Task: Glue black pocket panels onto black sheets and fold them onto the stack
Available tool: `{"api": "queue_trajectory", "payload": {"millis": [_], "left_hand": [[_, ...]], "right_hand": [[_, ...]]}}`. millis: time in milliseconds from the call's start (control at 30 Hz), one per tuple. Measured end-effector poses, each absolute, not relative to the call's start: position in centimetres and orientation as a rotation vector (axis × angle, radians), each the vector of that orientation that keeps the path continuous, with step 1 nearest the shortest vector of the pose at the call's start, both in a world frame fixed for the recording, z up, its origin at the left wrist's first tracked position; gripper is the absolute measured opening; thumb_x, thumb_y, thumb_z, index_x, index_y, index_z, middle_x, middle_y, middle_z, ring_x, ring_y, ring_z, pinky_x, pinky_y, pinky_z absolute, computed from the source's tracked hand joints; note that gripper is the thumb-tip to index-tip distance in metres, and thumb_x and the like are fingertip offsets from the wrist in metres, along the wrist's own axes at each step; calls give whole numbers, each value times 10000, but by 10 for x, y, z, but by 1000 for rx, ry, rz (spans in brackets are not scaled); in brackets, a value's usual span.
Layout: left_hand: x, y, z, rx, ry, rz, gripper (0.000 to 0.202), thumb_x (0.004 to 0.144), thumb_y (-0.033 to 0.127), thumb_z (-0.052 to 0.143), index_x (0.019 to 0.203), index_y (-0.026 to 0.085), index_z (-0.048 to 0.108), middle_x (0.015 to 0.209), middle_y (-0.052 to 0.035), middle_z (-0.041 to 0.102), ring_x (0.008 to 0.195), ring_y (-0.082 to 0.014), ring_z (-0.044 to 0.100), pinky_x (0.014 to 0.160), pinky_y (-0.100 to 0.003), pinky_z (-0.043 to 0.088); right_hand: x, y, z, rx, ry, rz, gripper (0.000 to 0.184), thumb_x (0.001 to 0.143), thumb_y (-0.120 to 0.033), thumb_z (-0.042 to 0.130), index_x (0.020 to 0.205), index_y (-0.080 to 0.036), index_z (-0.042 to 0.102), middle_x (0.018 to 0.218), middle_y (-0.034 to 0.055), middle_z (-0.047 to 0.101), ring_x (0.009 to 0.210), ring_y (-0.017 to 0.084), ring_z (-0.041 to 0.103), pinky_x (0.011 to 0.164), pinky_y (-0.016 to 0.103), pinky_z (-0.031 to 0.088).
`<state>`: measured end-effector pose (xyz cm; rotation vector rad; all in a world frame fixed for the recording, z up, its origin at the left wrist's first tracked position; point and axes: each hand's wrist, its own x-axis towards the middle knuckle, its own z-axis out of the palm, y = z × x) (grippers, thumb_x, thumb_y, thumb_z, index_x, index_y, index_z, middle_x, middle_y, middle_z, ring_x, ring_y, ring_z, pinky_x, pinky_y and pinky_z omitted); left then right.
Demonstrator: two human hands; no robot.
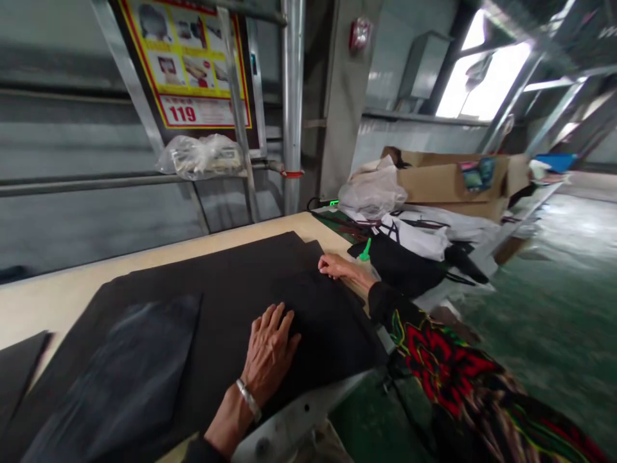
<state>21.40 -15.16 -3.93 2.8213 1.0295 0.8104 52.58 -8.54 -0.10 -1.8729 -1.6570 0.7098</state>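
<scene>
My left hand (272,347) lies flat with its fingers stretched out, pressing on a large black sheet (236,276). At the sheet's right edge my right hand (333,265) is closed, its fingertips curled under. Whatever may be between those fingers is hidden. Just behind the right wrist stands a bottle with a green nozzle (366,249), its body partly covered by the arm. Farther left, a smaller dark piece with a whitish sheen (139,366) rests on the large sheet.
Pale tabletop (62,267) shows along the wall. Another black piece (19,366) lies at far left. On the right are black and white fabric items (409,238), a plastic bag (373,190) and an open cardboard box (448,183). A metal pole (292,103) rises behind the table.
</scene>
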Motion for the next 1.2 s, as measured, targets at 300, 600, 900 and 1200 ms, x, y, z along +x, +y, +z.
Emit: {"api": "queue_trajectory", "payload": {"millis": [300, 600, 900, 1200], "left_hand": [[215, -150, -37, 2772, 1026, 814, 419, 922, 269, 560, 1334, 197, 538, 1400, -124, 556, 1300, -319, 490, 1017, -497, 457], [215, -150, -38, 2771, 1022, 848, 376, 925, 285, 549, 1292, 207, 568, 1387, -123, 565, 1289, -318, 499, 1000, -492, 468], [215, -150, -39, 2784, 1043, 839, 375, 922, 305, 551, 1283, 206, 579, 1412, -129, 545, 1294, -326, 498, 995, -499, 473], [215, -150, -41, 2766, 1028, 871, 383, 922, 296, 554, 1289, 188, 571, 1394, -139, 559, 1294, -328, 500, 1008, -497, 463]], "right_hand": [[532, -79, -4, -1892, -1638, 785, 86, 709, -224, 577, 759, -162, 545, 619, -11, 531, 539, 121, 524, 483, 213, 396], [534, -72, -11, -1940, -1546, 686, 154, 655, -188, 609, 801, -144, 593, 634, -9, 556, 591, 123, 503, 545, 227, 366], [528, -78, -28, -1908, -1451, 574, 273, 670, -194, 599, 935, -142, 566, 758, 34, 590, 704, 168, 542, 592, 245, 388], [523, -86, -26, -1868, -1446, 575, 284, 686, -199, 586, 962, -160, 530, 806, 41, 595, 705, 161, 539, 601, 245, 398]]}}
